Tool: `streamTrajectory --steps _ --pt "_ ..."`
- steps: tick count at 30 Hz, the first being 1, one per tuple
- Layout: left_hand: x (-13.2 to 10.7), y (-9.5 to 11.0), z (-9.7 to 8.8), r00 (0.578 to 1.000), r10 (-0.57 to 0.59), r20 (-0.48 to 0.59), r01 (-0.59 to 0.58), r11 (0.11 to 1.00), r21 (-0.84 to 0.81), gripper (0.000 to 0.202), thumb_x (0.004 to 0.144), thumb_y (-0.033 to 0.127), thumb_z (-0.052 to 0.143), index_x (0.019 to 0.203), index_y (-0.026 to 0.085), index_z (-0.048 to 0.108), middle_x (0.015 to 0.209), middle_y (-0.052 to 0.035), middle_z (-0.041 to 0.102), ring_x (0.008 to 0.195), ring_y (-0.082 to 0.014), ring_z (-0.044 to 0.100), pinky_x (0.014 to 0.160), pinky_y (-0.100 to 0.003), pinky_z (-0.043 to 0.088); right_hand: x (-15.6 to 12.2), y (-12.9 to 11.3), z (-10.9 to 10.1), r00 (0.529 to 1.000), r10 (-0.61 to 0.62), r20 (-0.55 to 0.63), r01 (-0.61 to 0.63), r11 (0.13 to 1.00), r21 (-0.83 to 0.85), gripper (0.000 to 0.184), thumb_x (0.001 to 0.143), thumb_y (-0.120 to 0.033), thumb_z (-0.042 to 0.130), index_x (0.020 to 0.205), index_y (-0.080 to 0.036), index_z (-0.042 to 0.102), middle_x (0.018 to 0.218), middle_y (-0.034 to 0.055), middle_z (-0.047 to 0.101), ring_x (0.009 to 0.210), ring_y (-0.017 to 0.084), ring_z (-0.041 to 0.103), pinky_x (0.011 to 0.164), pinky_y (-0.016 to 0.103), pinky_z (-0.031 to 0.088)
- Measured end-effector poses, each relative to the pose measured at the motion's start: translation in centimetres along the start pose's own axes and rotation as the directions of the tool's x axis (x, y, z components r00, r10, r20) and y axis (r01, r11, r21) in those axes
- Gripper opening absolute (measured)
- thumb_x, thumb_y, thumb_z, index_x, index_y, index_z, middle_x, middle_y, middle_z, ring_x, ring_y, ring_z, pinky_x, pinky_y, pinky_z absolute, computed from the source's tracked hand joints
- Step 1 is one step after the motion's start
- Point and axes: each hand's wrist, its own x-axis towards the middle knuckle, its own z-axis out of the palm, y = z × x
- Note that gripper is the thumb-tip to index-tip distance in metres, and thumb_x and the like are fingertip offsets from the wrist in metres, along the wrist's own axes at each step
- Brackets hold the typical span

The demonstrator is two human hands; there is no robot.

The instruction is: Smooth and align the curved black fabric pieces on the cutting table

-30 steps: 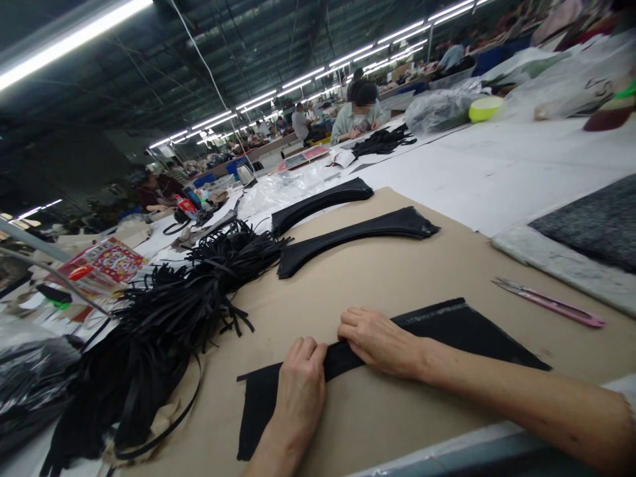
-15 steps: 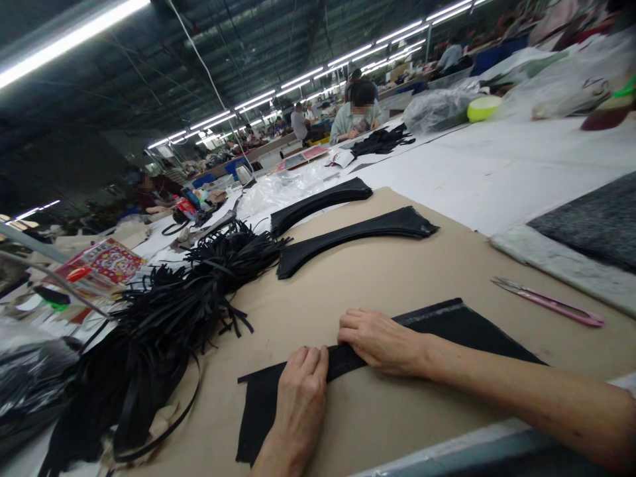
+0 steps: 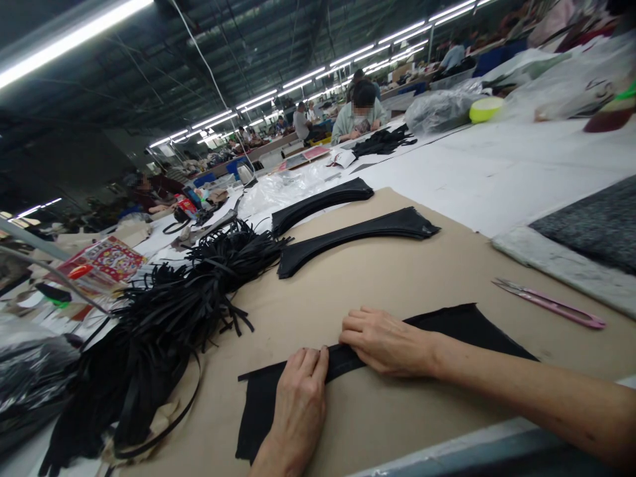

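A black curved panel of leather-like sheet (image 3: 261, 407) lies across the brown board in front of me, with a narrow band along its far edge. My left hand (image 3: 301, 397) is closed on that edge left of the middle, fingertips pressed to the band. Close beside it, my right hand (image 3: 380, 341) has its fingers bunched on the same edge. Both hands cover part of the panel's middle. Farther off rest two stacks of similar black curved pieces, a nearer stack (image 3: 355, 237) and a farther stack (image 3: 322, 204).
A tangled heap of black strips (image 3: 163, 338) spreads along the left. Pink-handled thread snips (image 3: 556, 308) lie on the brown board (image 3: 422, 278) at right. Beyond are a grey slab (image 3: 591, 222), plastic bags (image 3: 440, 109) and a person (image 3: 360, 116) seated across the white table.
The panel's right far corner has shifted a little to the right, and the pale streak along that edge is out of sight. Both hands stay almost in place.
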Motion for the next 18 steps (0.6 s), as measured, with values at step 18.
streamTrajectory --steps 18 --pt "-0.2 0.3 -0.3 0.997 -0.001 0.075 -0.002 0.999 0.048 0.050 0.082 0.000 0.044 0.129 0.015 0.053 0.100 -0.0079 0.060 0.090 -0.0219 0.055 0.081 -0.036 0.052 -0.5 0.3 1.4 0.996 -0.072 -0.043 0.066 0.990 -0.126 0.012 0.092 -0.010 0.050 0.084 -0.016 0.057 0.088 0.0037 0.056 0.079 0.018 0.046 0.070 0.032 0.034"
